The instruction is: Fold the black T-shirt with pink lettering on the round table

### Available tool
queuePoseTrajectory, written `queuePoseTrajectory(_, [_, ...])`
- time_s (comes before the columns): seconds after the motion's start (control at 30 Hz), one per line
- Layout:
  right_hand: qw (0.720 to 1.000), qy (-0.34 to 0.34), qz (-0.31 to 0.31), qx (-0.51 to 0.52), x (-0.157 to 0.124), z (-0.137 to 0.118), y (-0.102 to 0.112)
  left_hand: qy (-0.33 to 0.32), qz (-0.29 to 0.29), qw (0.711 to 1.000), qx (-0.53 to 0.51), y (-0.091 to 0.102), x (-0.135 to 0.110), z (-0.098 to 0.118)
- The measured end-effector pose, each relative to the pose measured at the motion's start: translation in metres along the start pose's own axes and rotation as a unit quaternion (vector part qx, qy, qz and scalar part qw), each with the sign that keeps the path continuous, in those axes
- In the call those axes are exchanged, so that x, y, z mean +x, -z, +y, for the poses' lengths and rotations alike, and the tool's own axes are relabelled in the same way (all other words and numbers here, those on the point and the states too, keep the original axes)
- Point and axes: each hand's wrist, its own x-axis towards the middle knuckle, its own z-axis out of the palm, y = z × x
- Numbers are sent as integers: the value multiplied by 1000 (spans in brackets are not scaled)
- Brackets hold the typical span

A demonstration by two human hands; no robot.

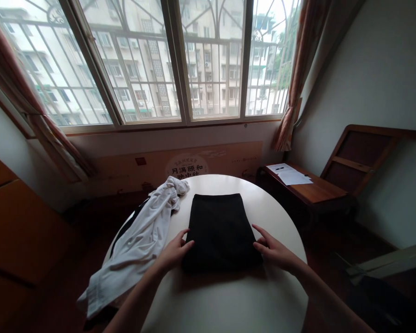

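A folded black garment (220,231) lies flat on the round white table (208,300), in a neat rectangle; its exact kind does not show. At its left edge is my left hand (176,249), thumb resting over the border and index finger apart from it. My right hand (273,249) is at the opposite edge, index finger stretched forward and thumb close to or touching the fabric. Both hands look open. Left of the black bundle, a crumpled white garment (142,240) drapes over the table's rim, with some dark cloth under it.
Beyond the table, a printed cardboard box (225,159) stands below a barred window. A wooden bench (303,189) at right carries white papers (291,175) and a pen. An orange-brown cabinet (21,222) is at the left.
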Motion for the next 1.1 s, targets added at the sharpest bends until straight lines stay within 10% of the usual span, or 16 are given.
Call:
queuePoseTrajectory(0.43, [1000,-12,-5,25,-17,1,-17,-8,-61,985,-161,-2,-39,14])
queuePoseTrajectory(0.67, [996,29,55,64,-19,-8,-19,-16,0,995,-98,-6,-35,9])
queuePoseTrajectory(0.87, [996,7,70,-47,-28,1,-18,-42,8,991,126,-6,-41,4])
queuePoseTrajectory(1.1, [980,-2,122,-157,-30,5,-10,-167,123,906,368,-18,-42,25])
